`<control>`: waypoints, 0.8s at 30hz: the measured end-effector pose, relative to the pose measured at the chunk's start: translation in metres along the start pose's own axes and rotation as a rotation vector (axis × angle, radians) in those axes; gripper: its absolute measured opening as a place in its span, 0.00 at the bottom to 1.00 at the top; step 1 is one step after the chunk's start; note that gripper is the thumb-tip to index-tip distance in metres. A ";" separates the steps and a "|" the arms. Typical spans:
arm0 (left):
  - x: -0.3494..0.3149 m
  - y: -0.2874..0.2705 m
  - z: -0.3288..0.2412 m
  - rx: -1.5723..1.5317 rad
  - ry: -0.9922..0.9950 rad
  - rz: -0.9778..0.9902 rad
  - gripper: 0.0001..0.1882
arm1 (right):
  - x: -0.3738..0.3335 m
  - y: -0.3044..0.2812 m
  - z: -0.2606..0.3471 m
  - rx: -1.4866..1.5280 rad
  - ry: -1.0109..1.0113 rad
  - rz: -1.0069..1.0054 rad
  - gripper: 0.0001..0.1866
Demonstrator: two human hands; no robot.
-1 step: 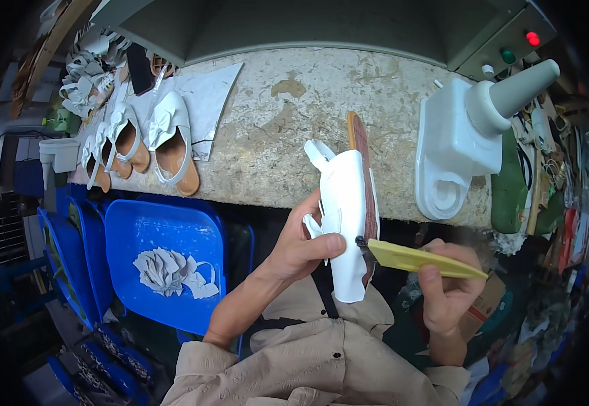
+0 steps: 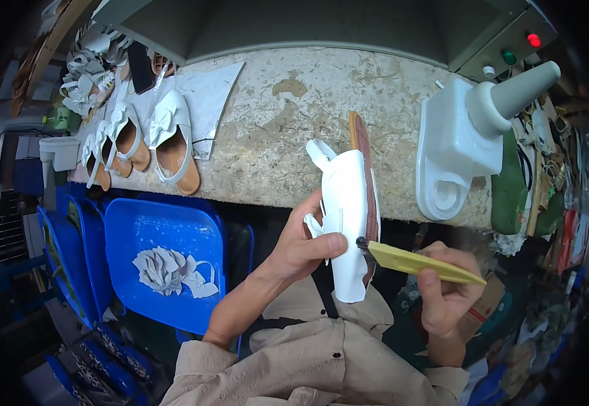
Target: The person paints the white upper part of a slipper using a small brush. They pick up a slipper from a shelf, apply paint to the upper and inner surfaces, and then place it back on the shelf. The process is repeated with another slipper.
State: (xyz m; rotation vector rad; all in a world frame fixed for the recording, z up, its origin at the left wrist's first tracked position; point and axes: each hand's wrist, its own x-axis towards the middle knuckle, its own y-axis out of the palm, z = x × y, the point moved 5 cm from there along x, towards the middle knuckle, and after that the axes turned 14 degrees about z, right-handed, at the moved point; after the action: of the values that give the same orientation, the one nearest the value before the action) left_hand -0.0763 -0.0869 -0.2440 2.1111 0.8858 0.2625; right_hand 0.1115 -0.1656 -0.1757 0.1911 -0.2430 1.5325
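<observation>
My left hand (image 2: pixel 301 249) is closed around a white sandal (image 2: pixel 346 220), its thumb pressed on the white upper. The sandal is held on its side, with its reddish-brown patterned sole (image 2: pixel 370 196) facing right and a tan edge at the far tip. A loose white strap sticks out at its left. In my right hand (image 2: pixel 447 298) is a brush (image 2: pixel 426 262) with a flat yellow handle, pinched between thumb and fingers. Its small dark tip is at the white upper beside the sole, right of my left thumb; whether it touches cannot be made out.
White sandals with bows (image 2: pixel 170 139) stand in a row at the worktable's (image 2: pixel 281 135) left. A white bottle with a cone spout (image 2: pixel 467 135) rests at the right. Below left, a blue tub (image 2: pixel 122 271) holds white strap pieces (image 2: pixel 172 272). A grey metal housing (image 2: pixel 321 30) spans the back.
The outer end of the brush handle has dipped very slightly. The sandal and my left hand look almost the same as before.
</observation>
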 end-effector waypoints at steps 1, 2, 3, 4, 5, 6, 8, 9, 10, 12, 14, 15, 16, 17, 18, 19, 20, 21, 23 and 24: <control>0.000 0.001 -0.001 -0.007 -0.003 0.002 0.44 | -0.001 0.001 0.002 -0.001 -0.014 0.001 0.10; 0.000 0.004 -0.002 -0.023 -0.008 -0.003 0.45 | -0.002 0.002 0.002 0.000 -0.027 0.002 0.10; 0.000 0.004 -0.001 -0.024 -0.003 -0.012 0.45 | -0.004 0.003 0.003 0.002 -0.040 0.001 0.10; -0.001 0.003 0.000 -0.025 0.002 -0.021 0.45 | -0.006 0.004 0.003 -0.033 -0.063 0.017 0.10; 0.000 0.003 0.001 -0.027 0.005 -0.027 0.45 | -0.007 0.005 0.005 -0.055 -0.080 0.032 0.10; 0.000 0.003 0.001 -0.030 0.003 -0.026 0.45 | -0.007 0.005 0.007 -0.077 -0.098 0.048 0.10; 0.002 0.005 0.000 -0.036 -0.002 -0.023 0.44 | -0.008 0.007 0.011 -0.121 -0.118 0.061 0.11; 0.002 0.004 0.000 -0.032 0.001 -0.033 0.44 | -0.010 0.008 0.012 -0.131 -0.124 0.065 0.11; 0.002 0.004 0.000 -0.028 0.005 -0.043 0.43 | -0.010 0.008 0.013 -0.141 -0.130 0.070 0.11; 0.003 0.006 0.000 -0.038 0.005 -0.052 0.42 | -0.013 0.009 0.015 -0.172 -0.147 0.095 0.12; 0.004 0.009 -0.002 -0.068 -0.003 -0.051 0.41 | -0.014 0.010 0.017 -0.215 -0.169 0.138 0.13; 0.004 0.008 -0.002 -0.071 -0.001 -0.048 0.41 | -0.015 0.010 0.018 -0.216 -0.170 0.151 0.13; 0.005 0.008 -0.001 -0.074 0.001 -0.045 0.40 | -0.016 0.010 0.019 -0.217 -0.172 0.163 0.14; 0.005 0.008 -0.001 -0.077 0.002 -0.042 0.40 | -0.017 0.009 0.019 -0.218 -0.173 0.175 0.14; 0.005 0.008 -0.001 -0.079 -0.004 -0.039 0.39 | -0.018 0.009 0.020 -0.216 -0.183 0.179 0.14; 0.005 0.009 -0.002 -0.080 -0.009 -0.035 0.39 | -0.019 0.009 0.020 -0.214 -0.192 0.182 0.14; 0.006 0.010 -0.003 -0.081 -0.014 -0.031 0.38 | -0.019 0.008 0.020 -0.213 -0.203 0.186 0.14; 0.006 0.009 -0.002 -0.079 -0.013 -0.041 0.37 | -0.020 0.008 0.020 -0.222 -0.210 0.197 0.14; 0.006 0.008 0.000 -0.075 -0.013 -0.059 0.36 | -0.023 0.006 0.018 -0.240 -0.226 0.216 0.13; 0.007 0.008 0.000 -0.056 -0.031 -0.065 0.37 | -0.023 0.006 0.018 -0.235 -0.235 0.218 0.12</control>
State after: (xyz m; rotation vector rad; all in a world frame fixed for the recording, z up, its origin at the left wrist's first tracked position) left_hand -0.0670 -0.0859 -0.2391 2.0256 0.9167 0.2180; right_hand 0.1048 -0.1923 -0.1652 0.1618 -0.6450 1.6815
